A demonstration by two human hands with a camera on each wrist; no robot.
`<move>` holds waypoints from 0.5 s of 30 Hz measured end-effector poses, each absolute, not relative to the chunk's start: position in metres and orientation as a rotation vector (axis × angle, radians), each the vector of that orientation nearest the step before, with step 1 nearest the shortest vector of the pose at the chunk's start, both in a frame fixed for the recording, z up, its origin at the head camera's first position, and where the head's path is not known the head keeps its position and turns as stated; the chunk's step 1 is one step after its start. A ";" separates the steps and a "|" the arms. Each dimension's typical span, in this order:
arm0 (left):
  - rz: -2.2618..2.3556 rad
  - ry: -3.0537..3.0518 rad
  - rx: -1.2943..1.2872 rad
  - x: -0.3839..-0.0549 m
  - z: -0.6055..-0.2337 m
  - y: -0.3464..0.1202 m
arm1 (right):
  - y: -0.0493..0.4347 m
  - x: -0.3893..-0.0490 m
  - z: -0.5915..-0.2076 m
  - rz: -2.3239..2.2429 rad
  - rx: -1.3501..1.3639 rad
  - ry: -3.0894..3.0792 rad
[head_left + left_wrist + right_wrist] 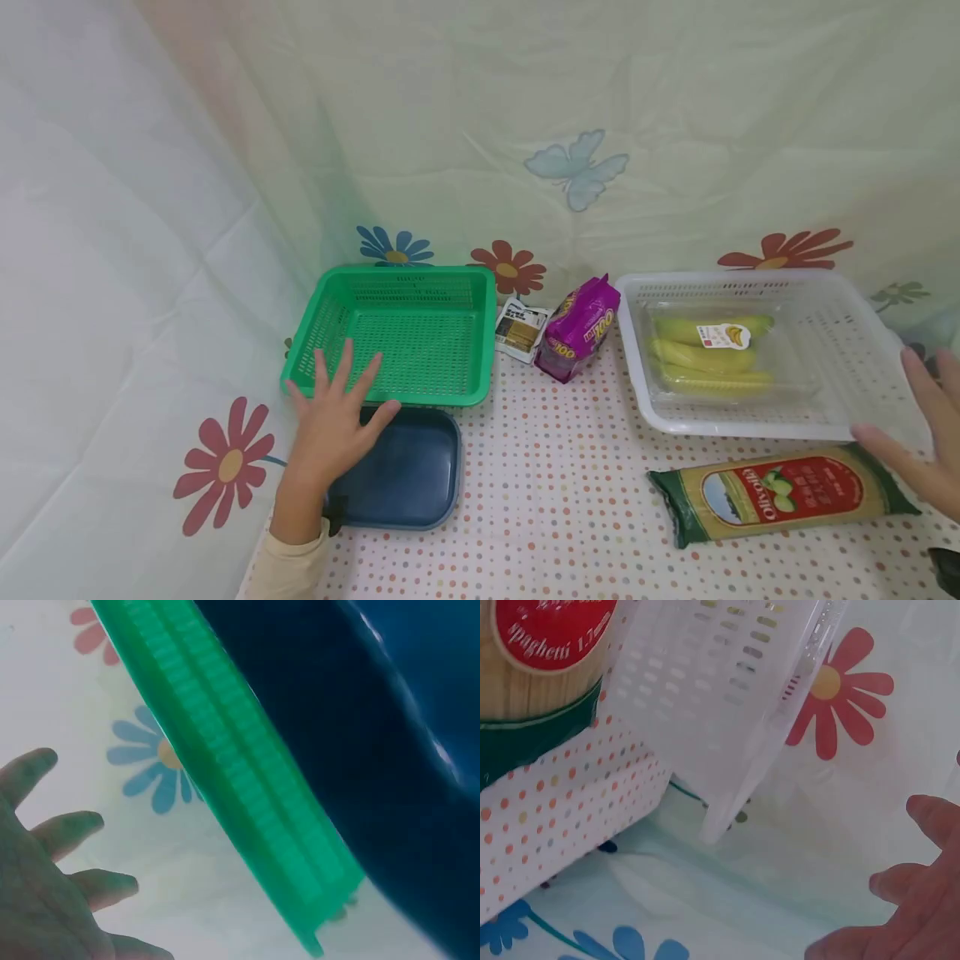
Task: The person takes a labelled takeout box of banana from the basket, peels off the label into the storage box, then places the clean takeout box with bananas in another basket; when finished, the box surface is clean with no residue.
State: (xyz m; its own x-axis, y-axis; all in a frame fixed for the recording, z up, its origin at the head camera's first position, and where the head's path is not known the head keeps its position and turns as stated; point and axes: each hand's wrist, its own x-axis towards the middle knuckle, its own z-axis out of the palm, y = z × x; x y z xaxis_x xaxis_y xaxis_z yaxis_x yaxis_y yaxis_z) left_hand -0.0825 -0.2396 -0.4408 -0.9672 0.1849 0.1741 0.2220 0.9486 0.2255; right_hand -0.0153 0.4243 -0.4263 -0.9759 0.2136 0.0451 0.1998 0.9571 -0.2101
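My left hand point(335, 429) hovers with spread fingers over the dark blue tray point(420, 475) and the near left corner of the green basket point(483, 333). Nothing is in it, and the left wrist view also shows its fingers point(67, 832) apart. At the right edge of the head view, my right hand point(930, 442) is partly cut off, its fingers extended near the right end of the white basket point(862, 358). It holds nothing. A clear pack of yellow bananas point(705, 358) lies in the white basket. In front of that basket lies a spaghetti bag point(783, 492).
Between the baskets stand a purple snack bag point(581, 329) and a small white and brown packet point(521, 329). A dotted cloth point(540, 483) covers the table. Behind it hangs a pale curtain point(450, 125) with printed flowers and a butterfly.
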 end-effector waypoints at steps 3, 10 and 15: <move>-0.470 -2.927 -0.313 -0.082 -0.441 -0.227 | 0.423 -0.027 -0.425 0.355 -0.216 -2.999; -0.854 -2.730 -0.387 -0.084 -0.437 -0.180 | 0.428 -0.055 -0.430 0.724 0.022 -2.988; -1.128 -2.586 -0.497 -0.087 -0.435 -0.139 | 0.434 -0.073 -0.428 0.798 -0.162 -3.136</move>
